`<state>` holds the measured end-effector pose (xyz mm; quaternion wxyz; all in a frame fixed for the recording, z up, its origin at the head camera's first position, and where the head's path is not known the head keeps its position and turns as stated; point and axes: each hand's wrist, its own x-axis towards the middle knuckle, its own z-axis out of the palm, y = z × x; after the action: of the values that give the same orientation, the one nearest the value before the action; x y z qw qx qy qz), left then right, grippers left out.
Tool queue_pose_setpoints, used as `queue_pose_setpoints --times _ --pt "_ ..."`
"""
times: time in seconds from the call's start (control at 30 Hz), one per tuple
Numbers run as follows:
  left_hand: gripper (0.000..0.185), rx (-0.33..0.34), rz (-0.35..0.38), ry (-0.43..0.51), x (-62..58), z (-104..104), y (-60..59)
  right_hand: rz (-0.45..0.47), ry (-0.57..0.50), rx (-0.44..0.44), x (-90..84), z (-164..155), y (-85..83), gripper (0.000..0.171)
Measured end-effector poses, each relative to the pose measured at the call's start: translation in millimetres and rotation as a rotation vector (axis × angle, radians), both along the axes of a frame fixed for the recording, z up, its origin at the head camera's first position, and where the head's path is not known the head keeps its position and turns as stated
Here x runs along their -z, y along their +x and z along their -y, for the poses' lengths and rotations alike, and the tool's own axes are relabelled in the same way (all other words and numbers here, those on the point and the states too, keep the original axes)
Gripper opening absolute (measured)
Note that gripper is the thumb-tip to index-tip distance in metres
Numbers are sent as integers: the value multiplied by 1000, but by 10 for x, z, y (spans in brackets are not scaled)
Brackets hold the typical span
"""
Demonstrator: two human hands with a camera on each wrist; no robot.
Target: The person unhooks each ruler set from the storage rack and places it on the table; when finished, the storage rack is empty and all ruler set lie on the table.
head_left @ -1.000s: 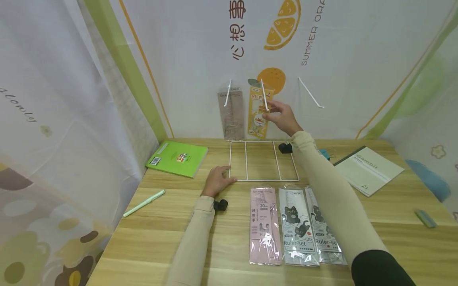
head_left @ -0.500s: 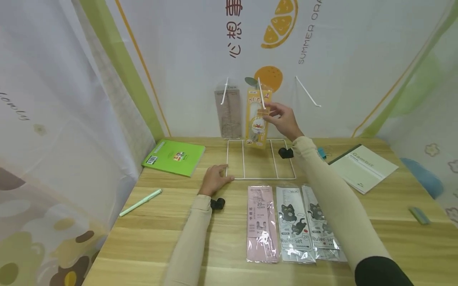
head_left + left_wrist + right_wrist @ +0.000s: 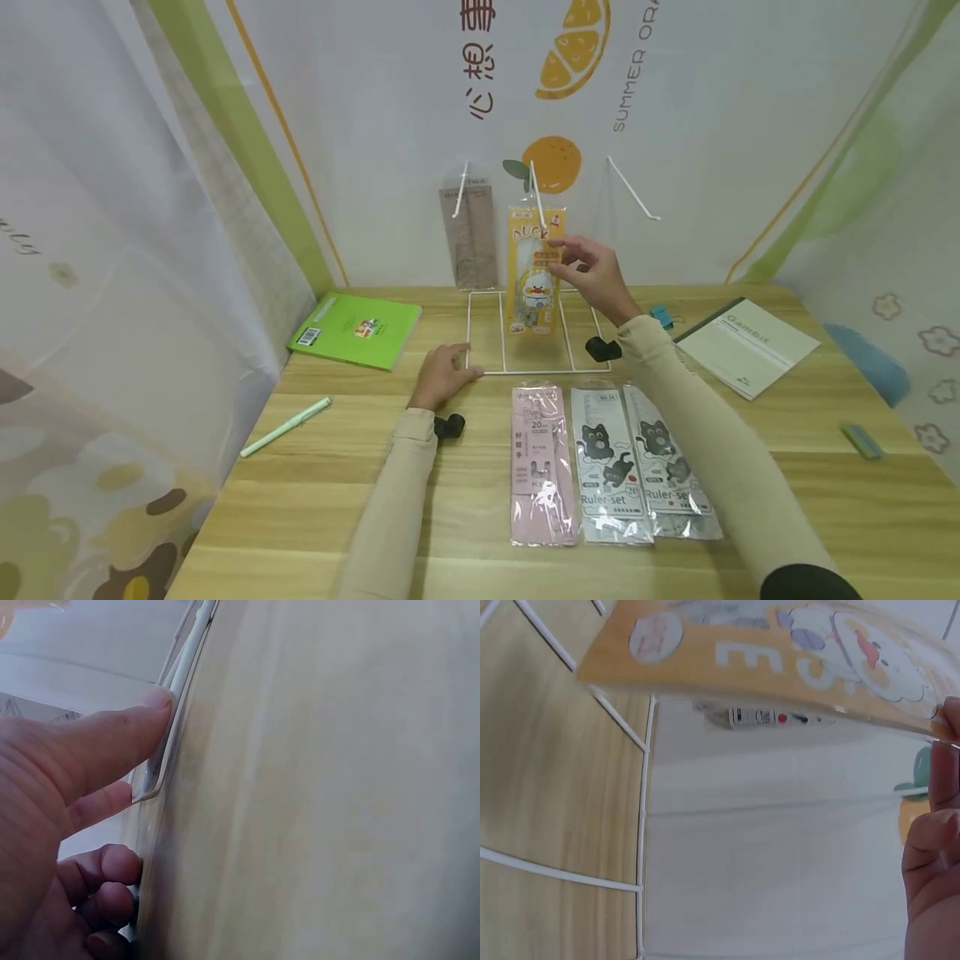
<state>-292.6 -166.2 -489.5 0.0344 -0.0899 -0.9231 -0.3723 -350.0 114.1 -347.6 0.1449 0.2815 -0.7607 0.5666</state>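
Note:
My right hand [image 3: 596, 271] pinches the right edge of a yellow duck ruler-set packet [image 3: 528, 283] between thumb and fingers. The packet hangs upright over the base of a white wire display rack [image 3: 540, 372]; the rack's middle hook [image 3: 536, 192] overlaps its top in the head view. In the right wrist view, the packet's lower end [image 3: 705, 660] reaches out over the base wires. At the front left corner of the base, my left hand [image 3: 442, 375] holds the wire, thumb on the front bar and index finger by the corner. A grey-brown ruler packet [image 3: 472, 242] hangs on the left hook.
On the table in front lie a pink ruler packet [image 3: 536, 475] and two cat ruler-set packets [image 3: 606, 467]. A green book [image 3: 356, 329] and a pen [image 3: 285, 427] are at left. A notebook [image 3: 750, 346], teal clip [image 3: 662, 316] and eraser [image 3: 861, 441] are at right.
My right hand has drawn the yellow packet forward and down along the middle hook, so it now hangs over the rack base. My left hand stays at the corner. The head view has shifted slightly.

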Motion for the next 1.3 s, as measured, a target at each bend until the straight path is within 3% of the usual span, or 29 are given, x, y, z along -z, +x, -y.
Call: queue_pose_setpoints --times 0.23,0.4,0.67,0.97,1.1,1.3 --pt "60 -19 57 -9 -26 -11 -24 -14 -16 -43 43 -14 235 33" --pt "60 -22 51 -27 -6 -1 -31 -22 -16 -65 63 -36 397 32" --pt "60 -23 42 -15 -23 0 6 -33 -33 -93 272 -140 409 37" --pt "60 -29 73 -8 -19 -22 12 -26 -116 -139 149 -153 619 36" --pt "60 -26 71 -13 -14 -27 7 46 -123 -133 110 -129 778 37" --pt "60 -23 65 -15 -15 -33 3 382 -135 -129 229 -46 1032 43"
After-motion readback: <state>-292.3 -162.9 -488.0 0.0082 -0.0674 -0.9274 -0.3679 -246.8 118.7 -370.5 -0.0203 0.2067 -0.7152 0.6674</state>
